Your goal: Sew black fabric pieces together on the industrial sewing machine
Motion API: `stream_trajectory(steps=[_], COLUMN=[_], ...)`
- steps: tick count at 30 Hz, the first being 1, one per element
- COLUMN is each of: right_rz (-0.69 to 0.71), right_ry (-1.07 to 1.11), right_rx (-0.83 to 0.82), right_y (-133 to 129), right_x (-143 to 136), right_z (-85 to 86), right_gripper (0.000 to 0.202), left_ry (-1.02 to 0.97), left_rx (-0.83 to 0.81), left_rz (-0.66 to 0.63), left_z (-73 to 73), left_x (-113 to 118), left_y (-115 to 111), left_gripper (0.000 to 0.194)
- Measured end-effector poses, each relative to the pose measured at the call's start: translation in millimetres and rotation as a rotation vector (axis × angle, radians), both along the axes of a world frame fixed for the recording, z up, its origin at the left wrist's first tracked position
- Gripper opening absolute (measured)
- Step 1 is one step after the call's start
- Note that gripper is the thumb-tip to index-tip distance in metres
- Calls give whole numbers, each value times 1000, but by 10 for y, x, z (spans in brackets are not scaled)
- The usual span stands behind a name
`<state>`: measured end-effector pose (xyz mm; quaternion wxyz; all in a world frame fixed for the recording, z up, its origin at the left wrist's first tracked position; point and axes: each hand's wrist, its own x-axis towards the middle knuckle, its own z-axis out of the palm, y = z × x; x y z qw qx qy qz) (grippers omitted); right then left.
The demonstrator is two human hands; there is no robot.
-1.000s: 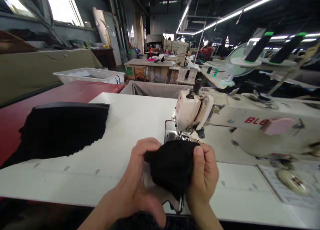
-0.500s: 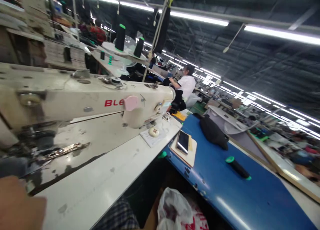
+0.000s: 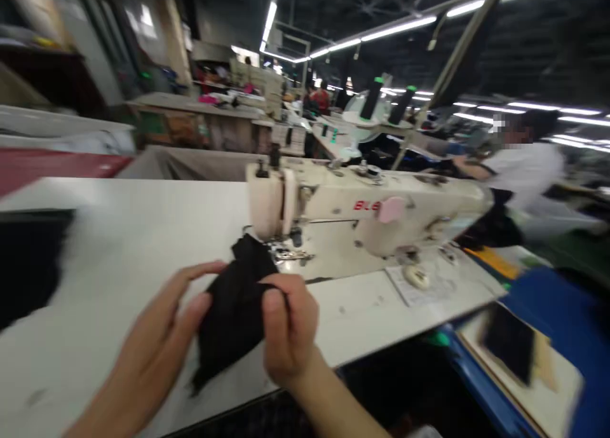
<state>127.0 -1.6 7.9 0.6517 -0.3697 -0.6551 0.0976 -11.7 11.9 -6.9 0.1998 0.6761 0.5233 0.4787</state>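
Observation:
A piece of black fabric [image 3: 236, 311] hangs over the front of the white table, its upper end by the presser foot of a cream sewing machine [image 3: 333, 196]. My right hand [image 3: 290, 327] pinches the fabric's right edge between thumb and fingers. At the left edge of the fabric is my left hand [image 3: 166, 336], fingers stretched and thumb apart, fingertips touching the cloth. The metal plate and foot area [image 3: 288, 253] lies just beyond both hands. Motion blurs part of the view.
More black fabric [image 3: 28, 260] lies on the white table [image 3: 133, 234] at left. A round cream object [image 3: 416, 276] rests on paper at right. A phone [image 3: 509, 339] lies on a board by a blue surface [image 3: 557, 298]. A person in a white shirt [image 3: 528, 171] stands beyond the machine.
The view has swung left, bringing the machine's needle end and the black fabric into sight. Both hands are now at the fabric; earlier only one blurred hand showed at lower left.

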Motion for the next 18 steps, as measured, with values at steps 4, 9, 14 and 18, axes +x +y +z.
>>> stream_trajectory(steps=[4, 9, 14, 18], right_rz=[15, 77, 207, 236], right_ry=[18, -2, -21, -40], right_rx=[-96, -102, -143, -301], right_y=[-41, -119, -143, -161], right_x=[86, 158, 224, 277], right_z=[-77, -112, -92, -32], right_gripper=[19, 19, 17, 13], left_ry=[-79, -302, -337, -246], left_rx=[-123, -243, -381, -146], left_rz=[-95, -154, -246, -90], left_z=[159, 175, 257, 208], left_x=[-145, 49, -25, -53], left_y=[-215, -250, -306, -382], left_gripper=[29, 28, 37, 32])
